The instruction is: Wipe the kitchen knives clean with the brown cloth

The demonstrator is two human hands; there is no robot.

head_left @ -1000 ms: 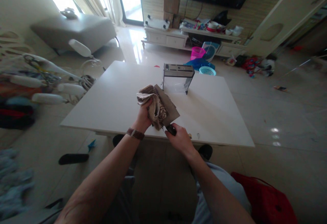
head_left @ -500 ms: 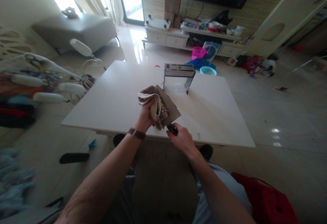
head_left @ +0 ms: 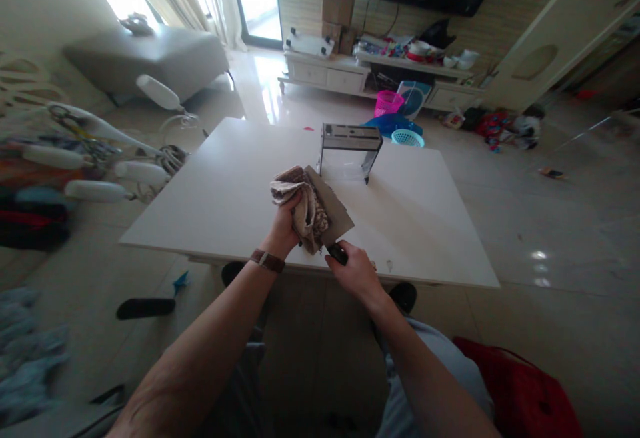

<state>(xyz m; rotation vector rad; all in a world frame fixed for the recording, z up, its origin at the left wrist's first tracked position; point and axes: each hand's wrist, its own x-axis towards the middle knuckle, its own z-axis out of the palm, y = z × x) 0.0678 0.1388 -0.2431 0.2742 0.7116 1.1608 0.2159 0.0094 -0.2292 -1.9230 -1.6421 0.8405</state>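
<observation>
Folded brown and beige cloth (head_left: 305, 217) is gripped in my left hand (head_left: 285, 226), above the near edge of the white table (head_left: 410, 218). My right hand (head_left: 354, 266) is closed round the black handle of a cleaver (head_left: 336, 215). The wide grey blade points up and to the left, its flat side against the cloth. Part of the blade is hidden behind the cloth. On the table just beyond stands a knife holder (head_left: 350, 137) with a metal top and clear sides.
A small red piece (head_left: 309, 129) lies near the table's far edge. Beyond that edge are a teal basket (head_left: 407, 138) and a pink basket (head_left: 389, 102). White padded arms of a stand (head_left: 137, 173) reach near the table's left side. A red bag (head_left: 525, 388) is at the lower right.
</observation>
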